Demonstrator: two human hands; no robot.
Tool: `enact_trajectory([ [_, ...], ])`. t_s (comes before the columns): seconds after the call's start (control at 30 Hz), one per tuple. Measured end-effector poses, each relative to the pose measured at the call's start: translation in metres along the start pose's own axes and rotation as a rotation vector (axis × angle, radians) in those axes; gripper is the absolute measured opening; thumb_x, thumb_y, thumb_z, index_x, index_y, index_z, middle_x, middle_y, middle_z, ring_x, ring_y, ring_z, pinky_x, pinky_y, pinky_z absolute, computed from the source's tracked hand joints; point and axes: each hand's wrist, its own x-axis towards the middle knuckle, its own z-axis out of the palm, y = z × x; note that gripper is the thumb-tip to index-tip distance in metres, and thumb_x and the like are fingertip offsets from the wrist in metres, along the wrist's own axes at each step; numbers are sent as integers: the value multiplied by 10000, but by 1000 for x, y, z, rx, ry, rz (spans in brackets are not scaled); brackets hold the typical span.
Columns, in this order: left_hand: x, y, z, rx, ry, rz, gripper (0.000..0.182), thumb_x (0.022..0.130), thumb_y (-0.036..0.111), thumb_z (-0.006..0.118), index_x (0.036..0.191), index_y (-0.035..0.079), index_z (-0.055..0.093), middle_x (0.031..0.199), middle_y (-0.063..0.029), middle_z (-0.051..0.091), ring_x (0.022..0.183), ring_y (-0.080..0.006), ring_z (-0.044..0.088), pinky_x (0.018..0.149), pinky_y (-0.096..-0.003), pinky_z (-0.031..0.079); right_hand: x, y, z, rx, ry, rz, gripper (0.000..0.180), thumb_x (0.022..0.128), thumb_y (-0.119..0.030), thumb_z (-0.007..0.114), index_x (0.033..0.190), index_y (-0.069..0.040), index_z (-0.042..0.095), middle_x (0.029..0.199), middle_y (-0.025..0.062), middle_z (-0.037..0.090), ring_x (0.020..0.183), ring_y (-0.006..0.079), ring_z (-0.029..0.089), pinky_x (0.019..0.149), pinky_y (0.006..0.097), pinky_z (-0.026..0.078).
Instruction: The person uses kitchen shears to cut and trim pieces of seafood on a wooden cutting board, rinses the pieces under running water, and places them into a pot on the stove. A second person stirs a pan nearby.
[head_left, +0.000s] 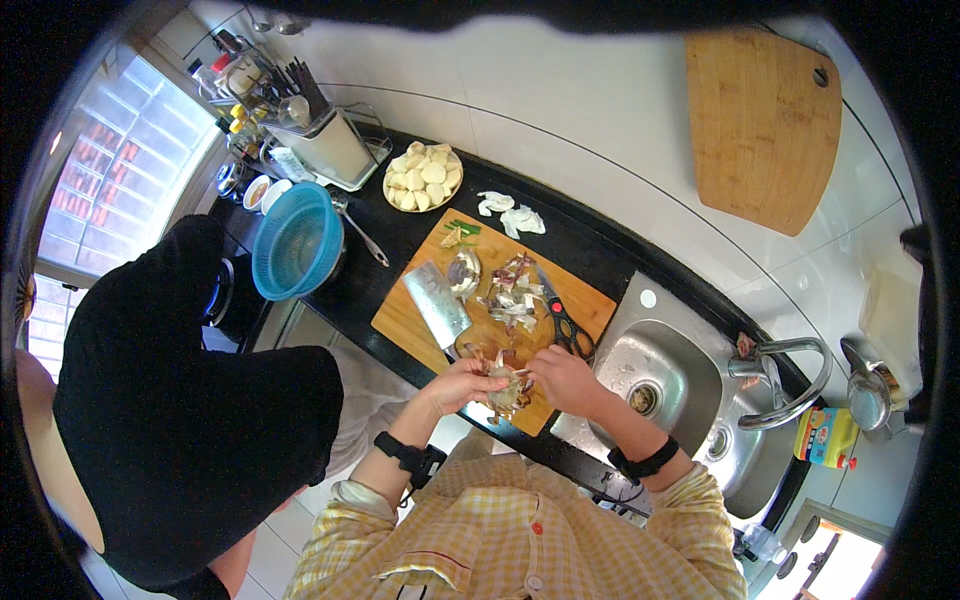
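My left hand (463, 386) holds a small crab (507, 394) by its side, over the near edge of a wooden cutting board (405, 319). At the crab's right edge are the pinched fingers of my right hand (566, 381); its fingertips are partly hidden. A cleaver (439, 304) lies left on the board, its handle end near my left hand. Black-handled kitchen scissors (568, 326) lie on the right, beside a heap of pale and purplish scraps (514, 296). Farther back are a round shiny piece (463, 274), unclear in kind, ginger (451, 238) and green scallion pieces (465, 226).
A steel sink (675, 360) with a faucet (787, 382) adjoins the board's right. Behind stand a plate of peeled white chunks (424, 178) and crumpled tissues (521, 220). Leftward are a blue colander (296, 244), a spoon (365, 236), a lit stove (221, 292) and another person (195, 420) in black.
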Motion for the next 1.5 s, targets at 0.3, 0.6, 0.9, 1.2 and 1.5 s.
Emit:
enact_trajectory([
  [0.3, 12, -19, -8, -255, -22, -65, 262, 880, 89, 595, 1122, -10, 579, 1028, -74, 646, 927, -163, 640, 812, -301, 532, -12, -2, 24, 22, 191, 49, 187, 712, 30, 567, 897, 15, 576, 856, 141, 548, 845, 320, 531, 728, 378, 459],
  [0.6, 17, -17, -19, -235, -184, -126, 281, 885, 112, 592, 1145, 7, 568, 1048, -77, 646, 921, -159, 641, 849, -319, 507, -22, -2, 30, 62, 303, -4, 245, 712, 56, 593, 951, 19, 554, 937, 143, 562, 881, 328, 540, 763, 381, 464],
  [0.9, 25, -24, -10, -406, -188, -73, 318, 900, 141, 570, 1183, -1, 540, 1119, -114, 623, 1019, -206, 610, 911, -344, 464, -26, 7, 37, -129, 512, -93, 429, 617, 73, 590, 1041, 33, 550, 997, 163, 562, 878, 328, 550, 766, 379, 476],
  [1.2, 27, -21, 11, -546, -227, -19, 379, 950, 243, 492, 1246, 7, 472, 1171, -141, 592, 1033, -208, 598, 853, -319, 490, -19, 21, 29, -240, 577, -155, 401, 679, 16, 565, 1079, 33, 540, 1050, 161, 571, 852, 302, 553, 749, 357, 479],
  [1.5, 24, -2, 24, -496, -138, -19, 367, 945, 248, 499, 1210, -6, 504, 1124, -142, 608, 1024, -220, 596, 904, -345, 473, -11, 21, 19, -222, 622, -102, 455, 629, 20, 615, 1079, 29, 548, 1054, 158, 568, 898, 314, 553, 769, 369, 480],
])
